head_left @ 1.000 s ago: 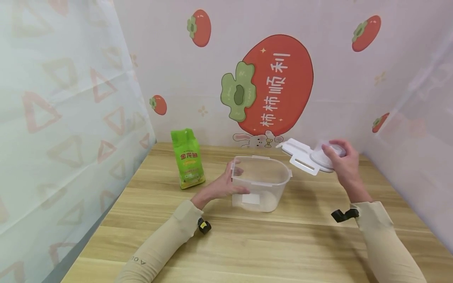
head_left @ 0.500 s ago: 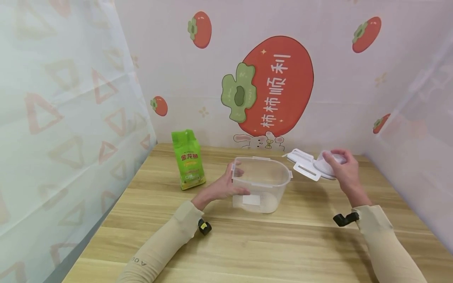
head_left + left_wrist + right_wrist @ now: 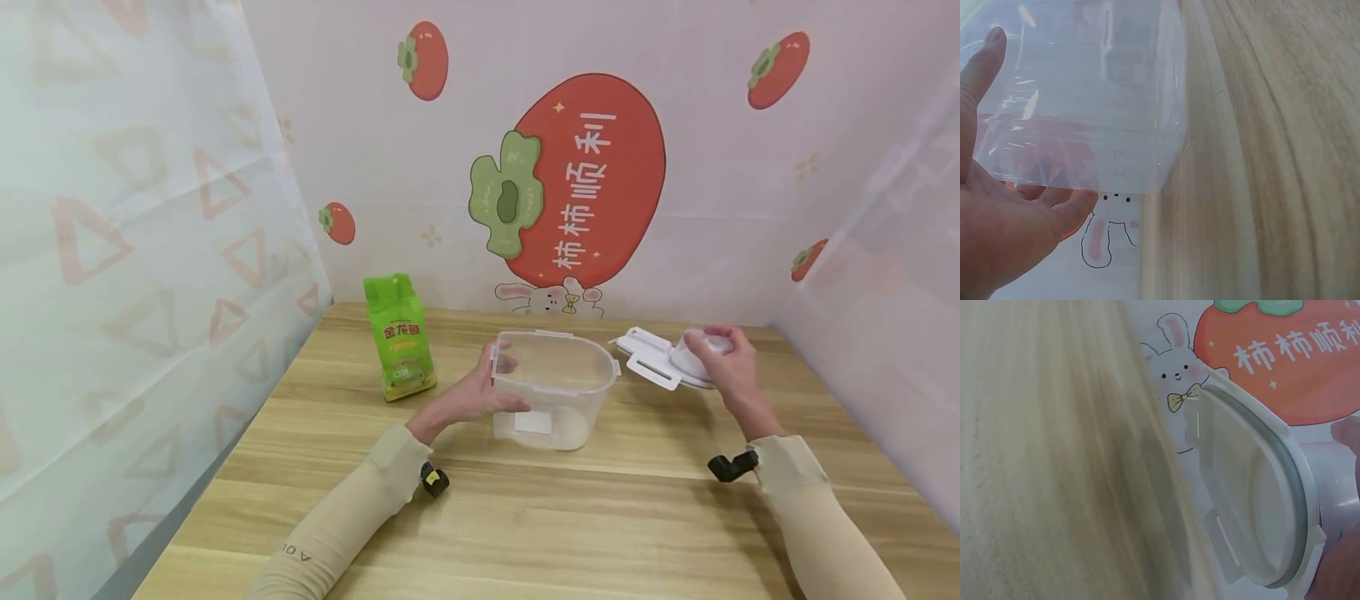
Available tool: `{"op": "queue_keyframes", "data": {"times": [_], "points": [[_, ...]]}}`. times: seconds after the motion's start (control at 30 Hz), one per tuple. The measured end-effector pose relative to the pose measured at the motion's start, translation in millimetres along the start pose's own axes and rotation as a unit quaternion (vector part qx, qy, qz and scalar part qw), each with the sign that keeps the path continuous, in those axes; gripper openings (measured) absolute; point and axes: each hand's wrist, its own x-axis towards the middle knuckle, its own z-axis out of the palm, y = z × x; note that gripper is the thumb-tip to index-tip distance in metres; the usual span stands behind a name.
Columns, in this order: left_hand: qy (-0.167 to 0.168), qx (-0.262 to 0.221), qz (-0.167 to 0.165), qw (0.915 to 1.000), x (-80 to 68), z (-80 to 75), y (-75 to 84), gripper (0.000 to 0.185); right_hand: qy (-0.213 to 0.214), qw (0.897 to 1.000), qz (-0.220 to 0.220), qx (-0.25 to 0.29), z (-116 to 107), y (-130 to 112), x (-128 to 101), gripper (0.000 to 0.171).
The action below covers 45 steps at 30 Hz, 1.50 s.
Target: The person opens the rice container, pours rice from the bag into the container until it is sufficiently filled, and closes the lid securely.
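Head view, left hand (image 3: 468,398) gripping clear container (image 3: 553,388), right hand (image 3: 726,367) gripping half-hidden white lid (image 3: 660,360).

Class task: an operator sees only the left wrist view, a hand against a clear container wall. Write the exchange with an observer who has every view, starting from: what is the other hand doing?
Observer: The right hand grips a white lid by its round cap, right of the clear container.
Operator: Is anything inside the container?
Observer: No, it stands open and empty on the wooden table.
Operator: Anything else nearby?
Observer: A green bag stands upright beyond the left hand.
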Motion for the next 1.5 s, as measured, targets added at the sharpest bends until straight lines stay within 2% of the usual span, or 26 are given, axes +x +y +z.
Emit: {"op": "queue_keyframes", "data": {"times": [0.23, 0.57, 0.9, 1.23, 1.33, 1.5], "points": [[0.001, 0.003, -0.004, 1.0000, -1.7, -0.2, 0.8, 0.099, -0.030, 0.999, 0.008, -0.022, 2.2, 11.0, 1.8, 0.076], [0.000, 0.003, -0.001, 1.0000, 0.3, -0.4, -0.3, 0.101, -0.027, 0.997, -0.045, -0.052, 3.7, 18.4, 2.7, 0.065], [-0.001, 0.002, -0.009, 1.0000, -0.5, 0.1, 0.1, 0.099, -0.082, 0.990, -0.069, -0.091, -0.6, 21.8, -2.2, 0.063], [0.000, -0.008, -0.007, 0.9999, -1.5, -0.1, 0.9, 0.100, -0.109, 0.981, -0.084, -0.133, -2.2, 16.8, -3.5, 0.062], [0.000, -0.007, -0.008, 0.9999, -1.3, 0.0, 0.4, 0.101, -0.106, 0.975, -0.115, -0.159, -2.5, 10.8, -5.5, 0.057], [0.000, -0.002, -0.002, 1.0000, -1.6, 0.2, -0.3, 0.099, -0.073, 0.967, -0.169, -0.178, -0.2, -0.6, -12.3, 0.047]]}}
